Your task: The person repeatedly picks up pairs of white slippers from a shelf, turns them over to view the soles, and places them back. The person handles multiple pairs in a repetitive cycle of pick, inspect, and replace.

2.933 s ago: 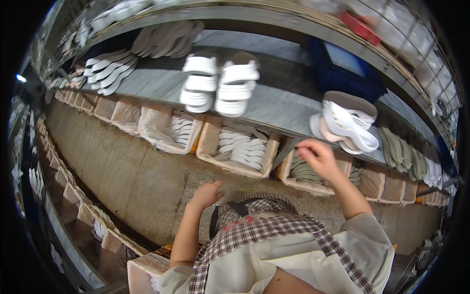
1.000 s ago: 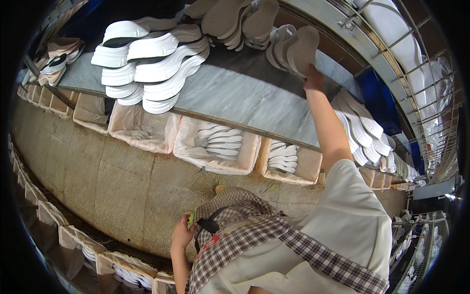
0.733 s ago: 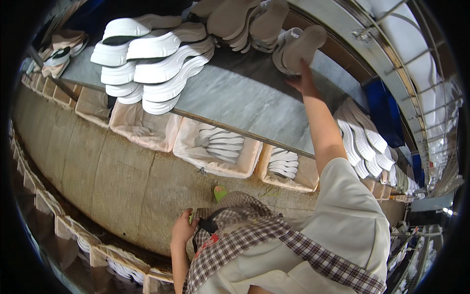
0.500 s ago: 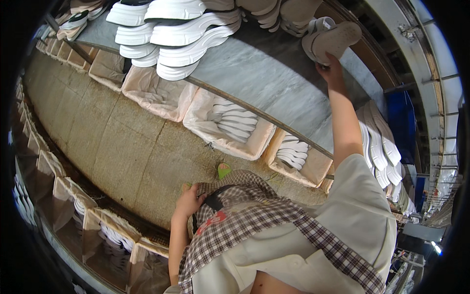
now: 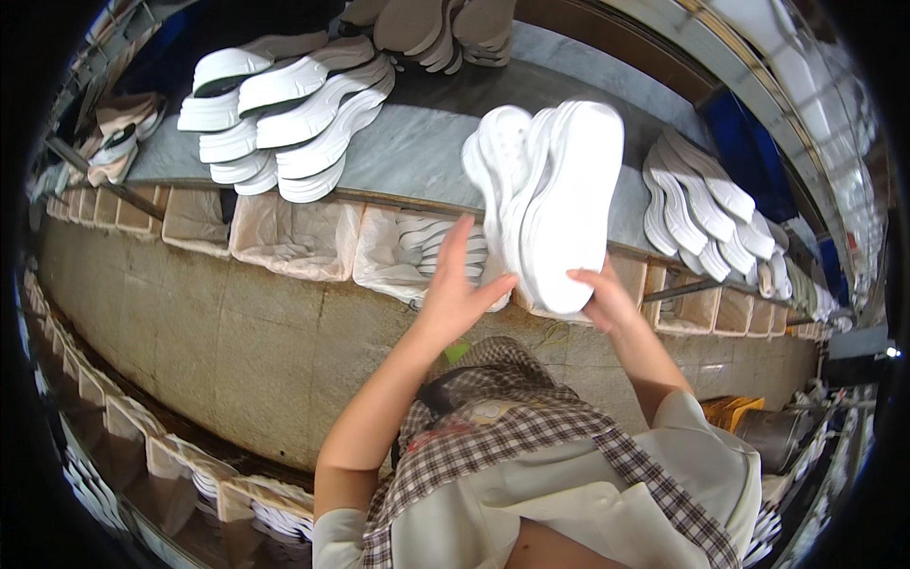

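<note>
A bundle of several white shoe soles (image 5: 573, 204) is up in front of me, at the front edge of the grey bench. My right hand (image 5: 611, 302) grips its near end, with the thumb across the face of the nearest sole. To the left of the bundle, my left hand (image 5: 455, 294) is open, fingers stretched upward and thumb apart. Its thumb tip comes close to the soles' side; whether it touches I cannot tell.
White soles (image 5: 318, 119) are stacked on the grey bench (image 5: 427, 133) at left, more white soles (image 5: 706, 204) at right. Beige soles (image 5: 412, 28) lie at the back. Lined bins (image 5: 294, 242) run under the bench edge, and another row of bins (image 5: 180, 455) stands at lower left.
My right hand has come back from the far right of the bench with soles in its grip. My left hand has risen from my apron toward them. The view has turned right.
</note>
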